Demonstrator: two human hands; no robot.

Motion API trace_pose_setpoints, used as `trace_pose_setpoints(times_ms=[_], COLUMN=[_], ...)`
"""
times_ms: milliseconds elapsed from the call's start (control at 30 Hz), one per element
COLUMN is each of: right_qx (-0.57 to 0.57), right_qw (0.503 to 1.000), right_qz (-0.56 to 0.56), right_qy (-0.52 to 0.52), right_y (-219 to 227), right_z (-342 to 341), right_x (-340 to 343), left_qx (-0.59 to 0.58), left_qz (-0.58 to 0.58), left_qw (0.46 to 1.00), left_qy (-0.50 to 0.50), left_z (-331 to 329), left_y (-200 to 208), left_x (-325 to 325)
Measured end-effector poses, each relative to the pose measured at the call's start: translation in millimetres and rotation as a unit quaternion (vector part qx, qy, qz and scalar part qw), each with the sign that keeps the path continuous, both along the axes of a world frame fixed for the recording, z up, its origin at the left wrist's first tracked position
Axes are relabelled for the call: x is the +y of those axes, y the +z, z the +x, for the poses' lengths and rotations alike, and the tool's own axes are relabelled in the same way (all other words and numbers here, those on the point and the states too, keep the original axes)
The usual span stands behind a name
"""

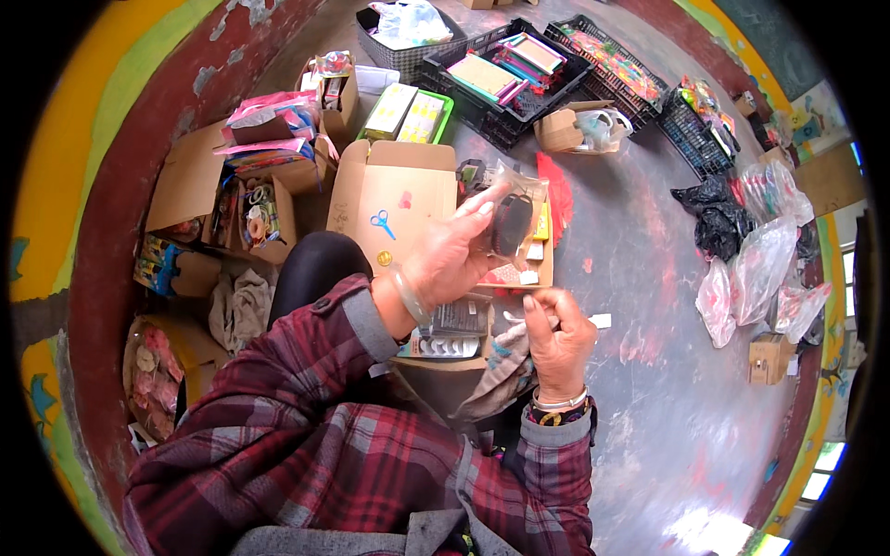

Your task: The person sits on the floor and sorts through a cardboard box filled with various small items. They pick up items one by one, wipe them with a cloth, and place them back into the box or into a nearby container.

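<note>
My left hand (443, 255) is closed on a clear plastic packet (513, 218) with a dark, rounded object inside, whose kind I cannot make out. Lower and to the right, my right hand (564, 345) has thumb and fingers pinched together; what is between them is hidden. A greyish cloth (501, 382) with turquoise marks hangs right beside those fingers. Blue scissors (382, 223) and a round gold-coloured piece (385, 259) lie on the open cardboard flap to the left. Below my left wrist is a pack with white curved pieces (443, 347).
Behind the packet stands an open carton (547, 273) with small yellow boxes. Cardboard boxes (269, 218) of supplies crowd the left. Black crates (505, 116) stand at the back, beside a green tray (447, 116). Plastic bags (765, 264) and a small box (769, 358) lie on the right.
</note>
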State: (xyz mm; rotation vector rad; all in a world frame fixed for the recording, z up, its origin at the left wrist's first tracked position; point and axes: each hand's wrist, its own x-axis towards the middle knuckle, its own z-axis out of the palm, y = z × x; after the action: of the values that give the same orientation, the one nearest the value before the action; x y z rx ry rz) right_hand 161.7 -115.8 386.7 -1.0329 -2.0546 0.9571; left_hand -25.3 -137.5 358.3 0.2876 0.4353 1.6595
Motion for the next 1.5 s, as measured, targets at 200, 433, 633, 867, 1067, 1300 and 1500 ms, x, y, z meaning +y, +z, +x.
trace_pose_setpoints(times_ms=[200,433,633,867,1067,1300,1500], right_qx=[-0.158,-0.141,0.243,0.27,0.202,0.454,0.507], right_qw=[0.946,0.946,0.955,0.93,0.93,0.746,0.776], right_qz=[0.282,0.277,-0.153,-0.251,-0.304,-0.476,-0.353], right_qy=[-0.024,-0.097,-0.074,0.0,0.036,-0.107,-0.124], right_y=[-15,-17,-22,-23,-23,-15,0], right_z=[-15,-12,-16,-28,-10,45,49], right_x=[7,7,5,-14,-4,39,41], left_qx=[-0.014,-0.029,0.0,0.038,0.022,0.11,0.08], left_qz=[-0.025,-0.014,-0.019,-0.027,0.075,-0.001,-0.06], left_qw=[0.999,0.997,0.998,0.992,0.993,0.992,0.989], left_qy=[-0.022,-0.065,-0.057,-0.12,-0.092,-0.062,-0.108], left_z=[21,27,25,25,21,4,14], left_y=[0,4,1,6,7,13,6], left_x=[-3,-5,-2,-1,0,-3,-6])
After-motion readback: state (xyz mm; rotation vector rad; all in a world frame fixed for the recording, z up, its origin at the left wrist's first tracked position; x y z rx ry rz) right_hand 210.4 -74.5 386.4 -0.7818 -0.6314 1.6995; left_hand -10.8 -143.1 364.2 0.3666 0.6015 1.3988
